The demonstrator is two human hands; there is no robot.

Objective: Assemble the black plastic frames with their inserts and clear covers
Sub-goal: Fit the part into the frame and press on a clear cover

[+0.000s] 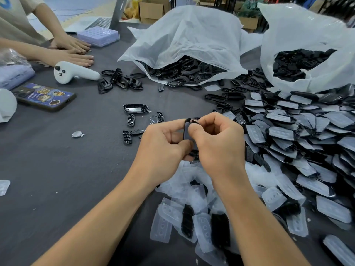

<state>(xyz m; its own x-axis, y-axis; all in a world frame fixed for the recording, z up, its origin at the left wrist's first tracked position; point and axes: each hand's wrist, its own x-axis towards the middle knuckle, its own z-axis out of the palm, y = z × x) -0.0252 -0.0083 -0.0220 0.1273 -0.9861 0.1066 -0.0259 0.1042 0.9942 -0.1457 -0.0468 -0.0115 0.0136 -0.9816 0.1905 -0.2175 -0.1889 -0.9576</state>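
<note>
Head view, left hand (165, 143) and right hand (215, 143) both clenched in a tight grip on one black frame (187, 131)

On a dark grey table (57, 160), far left: another person's hands (73, 44) laid flat, just beside a stack of lilac dimpled trays (98, 35) and an open laptop (99, 23). Nearer: a white handheld controller (76, 72) on its side, a phone (44, 96) in a sticker-covered case, a small silver coin cell (77, 134) lying apart. Further back, a crumpled white plastic bag (188, 35), a second white bag (307, 35) to its right, cardboard boxes (151, 8) beyond the table
</note>
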